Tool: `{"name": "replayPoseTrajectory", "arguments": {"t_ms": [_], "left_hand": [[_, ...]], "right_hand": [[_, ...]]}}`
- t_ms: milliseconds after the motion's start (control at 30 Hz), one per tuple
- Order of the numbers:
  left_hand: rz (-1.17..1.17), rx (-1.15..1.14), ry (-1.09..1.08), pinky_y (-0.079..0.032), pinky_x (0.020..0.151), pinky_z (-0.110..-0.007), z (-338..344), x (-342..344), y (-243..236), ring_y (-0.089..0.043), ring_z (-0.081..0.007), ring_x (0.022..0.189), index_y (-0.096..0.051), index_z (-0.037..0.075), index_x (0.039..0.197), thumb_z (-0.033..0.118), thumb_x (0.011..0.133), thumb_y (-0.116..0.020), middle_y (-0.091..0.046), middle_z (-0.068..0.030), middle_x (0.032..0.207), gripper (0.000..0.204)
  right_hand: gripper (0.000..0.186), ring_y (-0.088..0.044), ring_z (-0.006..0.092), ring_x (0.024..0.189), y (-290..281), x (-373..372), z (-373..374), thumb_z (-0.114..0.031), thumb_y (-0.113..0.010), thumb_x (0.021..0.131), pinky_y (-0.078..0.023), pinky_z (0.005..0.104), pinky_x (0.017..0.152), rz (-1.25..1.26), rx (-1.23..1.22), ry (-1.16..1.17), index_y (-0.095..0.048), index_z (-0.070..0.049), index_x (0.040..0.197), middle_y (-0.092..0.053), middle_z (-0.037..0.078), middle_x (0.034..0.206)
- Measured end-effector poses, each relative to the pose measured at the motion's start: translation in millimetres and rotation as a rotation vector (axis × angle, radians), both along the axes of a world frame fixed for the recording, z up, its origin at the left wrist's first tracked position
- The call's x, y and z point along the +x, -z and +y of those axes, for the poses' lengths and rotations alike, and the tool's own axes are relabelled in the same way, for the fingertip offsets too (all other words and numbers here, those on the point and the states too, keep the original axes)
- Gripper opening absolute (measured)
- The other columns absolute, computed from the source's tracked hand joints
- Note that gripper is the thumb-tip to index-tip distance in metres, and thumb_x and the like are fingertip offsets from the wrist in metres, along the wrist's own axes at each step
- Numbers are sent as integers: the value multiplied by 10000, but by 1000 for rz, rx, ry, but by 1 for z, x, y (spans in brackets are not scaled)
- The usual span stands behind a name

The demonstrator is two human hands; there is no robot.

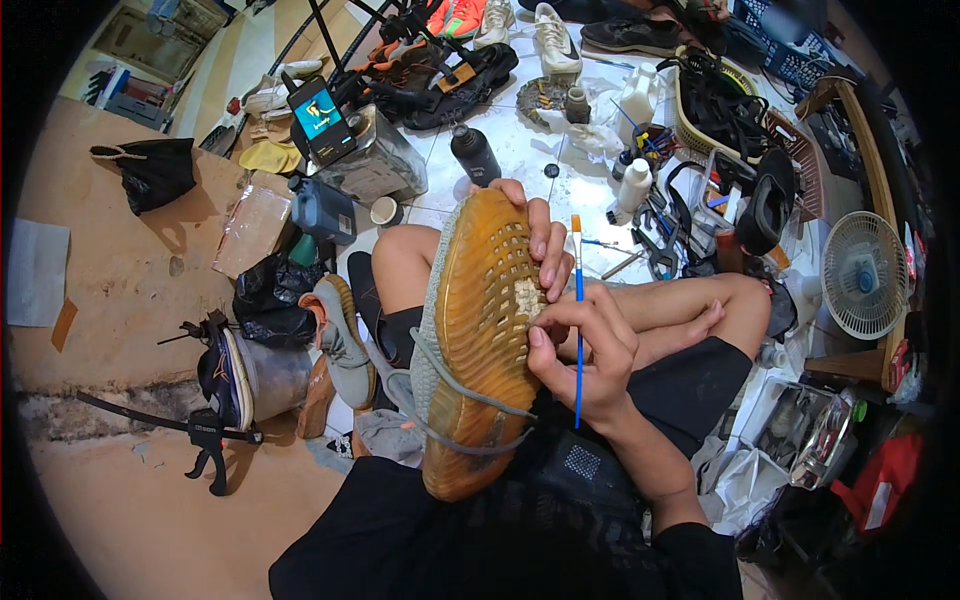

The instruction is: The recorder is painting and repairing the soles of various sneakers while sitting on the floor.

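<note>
Sneaker (480, 330): axis twelve-to-six o'clock, sole showing.
Left hand (541, 235): gripping sneaker's one-o'clock edge.
Right hand (604, 358): holding blue paintbrush (578, 270).
Pale sole patch (526, 298): ten o'clock from right hand, both hands near.

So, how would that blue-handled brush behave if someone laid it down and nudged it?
The blue-handled brush is probably light, looking so slim in the right hand. Its straight handle seems fairly stiff, while the bristle tip would likely bend. Being long and narrow, it might roll.
</note>
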State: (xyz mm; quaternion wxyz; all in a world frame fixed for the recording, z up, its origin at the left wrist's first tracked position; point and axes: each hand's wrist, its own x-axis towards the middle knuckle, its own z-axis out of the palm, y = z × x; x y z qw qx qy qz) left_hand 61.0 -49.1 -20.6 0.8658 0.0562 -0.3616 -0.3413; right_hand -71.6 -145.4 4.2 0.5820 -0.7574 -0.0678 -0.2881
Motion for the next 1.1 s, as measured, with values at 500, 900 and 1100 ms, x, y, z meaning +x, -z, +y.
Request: {"name": "replayPoseTrajectory", "arguments": {"t_ms": [500,900,1100], "left_hand": [[185,-95,-92,-523,658,-381,-4,-7,17,-588,-309,751,-474,0,1171,387,1072,-291,-552,-174,873,440],[-320,1742,-1184,-473,780,-332,274,-53,50,-586,-252,786,-607,-25,951,259,1042,-427,-639,-110,870,348],[-554,2216,-972,-480,699,-413,300,-125,90,-595,-414,716,-610,-45,895,250,965,-547,-627,-236,791,310]], "right_hand": [[125,-546,173,612,7,3,-8,28,-655,725,-446,288,525,10,-116,-13,-627,-4,842,-548,86,767],[534,-576,402,1052,136,8,-35,-213,-632,872,-487,472,845,517,-492,-360,-462,-63,1356,-540,215,1242],[911,-484,366,1208,144,28,18,-328,-769,708,-450,591,855,530,-711,-225,-334,-125,1482,-445,159,1388]]}}
